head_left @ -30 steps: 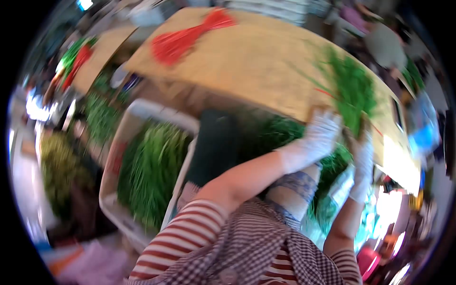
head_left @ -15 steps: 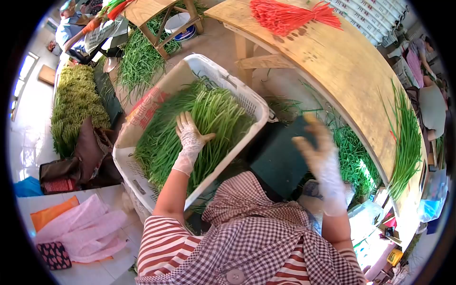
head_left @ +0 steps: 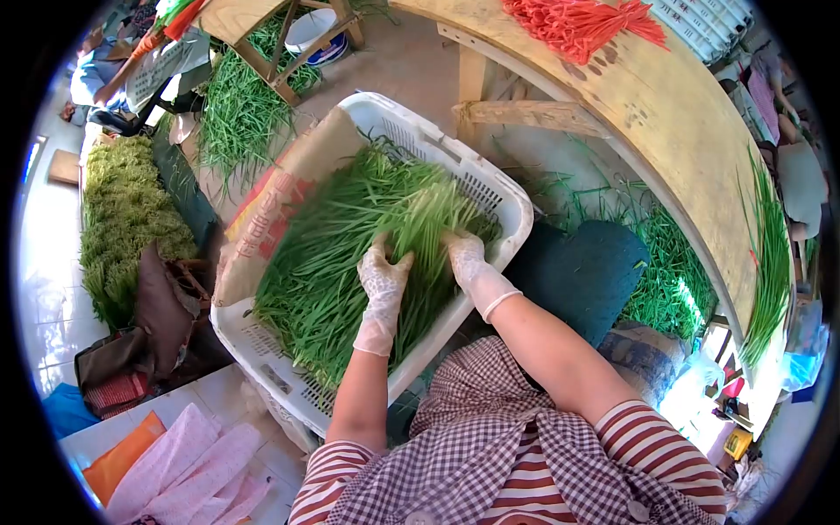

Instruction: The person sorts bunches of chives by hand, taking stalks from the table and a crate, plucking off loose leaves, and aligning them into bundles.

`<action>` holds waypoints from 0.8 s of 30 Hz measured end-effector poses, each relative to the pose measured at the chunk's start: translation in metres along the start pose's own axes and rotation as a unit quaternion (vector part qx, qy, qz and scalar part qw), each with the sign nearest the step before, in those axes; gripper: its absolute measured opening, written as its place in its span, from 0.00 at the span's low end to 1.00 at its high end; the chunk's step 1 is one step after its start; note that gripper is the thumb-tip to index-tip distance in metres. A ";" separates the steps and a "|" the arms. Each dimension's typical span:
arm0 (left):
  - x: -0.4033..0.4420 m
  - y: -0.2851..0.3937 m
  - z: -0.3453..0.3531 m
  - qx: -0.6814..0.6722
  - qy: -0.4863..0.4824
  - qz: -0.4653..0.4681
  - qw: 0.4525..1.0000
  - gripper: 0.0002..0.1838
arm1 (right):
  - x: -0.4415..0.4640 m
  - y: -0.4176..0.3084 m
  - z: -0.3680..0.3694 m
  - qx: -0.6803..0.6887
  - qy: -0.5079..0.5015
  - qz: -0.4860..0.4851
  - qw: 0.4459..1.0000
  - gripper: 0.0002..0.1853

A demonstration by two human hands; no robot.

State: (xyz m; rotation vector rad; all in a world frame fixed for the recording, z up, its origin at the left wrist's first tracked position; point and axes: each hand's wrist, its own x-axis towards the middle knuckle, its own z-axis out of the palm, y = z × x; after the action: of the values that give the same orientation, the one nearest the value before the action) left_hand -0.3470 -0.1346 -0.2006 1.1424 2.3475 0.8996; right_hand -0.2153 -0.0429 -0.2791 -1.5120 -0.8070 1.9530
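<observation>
A white plastic crate (head_left: pixel 516 229) stands in front of me, filled with long green chives (head_left: pixel 324 254). My left hand (head_left: pixel 383 278), in a pale patterned glove, rests among the stalks with thumb and forefinger apart. My right hand (head_left: pixel 471 262), gloved alike, is in the right part of the heap. Its fingers close on some stalks and are partly hidden by them. Between and above the two hands the chives are blurred by motion. A printed brown sack (head_left: pixel 271 197) lines the crate's far left side.
A curved wooden table (head_left: pixel 674 114) holds red ties (head_left: pixel 586 26) and a tied chive bundle (head_left: pixel 768 271). Loose chives (head_left: pixel 669 262) lie on the floor beside a dark green board (head_left: pixel 582 276). A white bucket (head_left: pixel 313 35) stands at the back. A person (head_left: pixel 109 79) sits at upper left.
My right hand has come left from beside the crate into the chives. My left hand stays in the heap, its fingers now deeper among the stalks. The view has shifted slightly.
</observation>
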 end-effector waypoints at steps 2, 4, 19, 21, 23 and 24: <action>-0.005 -0.002 0.011 0.023 0.036 0.008 0.999 0.33 | 0.011 0.013 -0.004 0.024 0.024 -0.069 0.997 0.31; -0.016 0.012 0.019 0.059 0.067 0.060 0.994 0.32 | -0.012 -0.021 0.009 0.003 0.044 -0.111 0.993 0.32; 0.075 0.050 0.015 0.295 -0.267 0.161 0.903 0.32 | -0.020 -0.029 -0.014 -0.090 0.091 -0.103 0.986 0.28; 0.067 0.039 0.029 0.211 -0.257 0.100 0.938 0.29 | -0.017 -0.025 -0.011 0.115 0.006 -0.121 0.986 0.28; 0.053 0.042 0.035 0.152 -0.221 0.047 0.962 0.24 | -0.026 -0.044 -0.007 0.085 0.017 -0.077 0.993 0.30; 0.041 0.042 0.039 0.116 -0.203 0.027 0.972 0.24 | -0.029 -0.052 -0.005 0.069 0.022 -0.055 0.996 0.31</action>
State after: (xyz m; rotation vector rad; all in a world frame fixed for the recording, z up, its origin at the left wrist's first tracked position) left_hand -0.3257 -0.0676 -0.2026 1.3408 2.1247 0.3630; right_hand -0.2012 -0.0280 -0.2227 -1.3953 -0.7059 1.8491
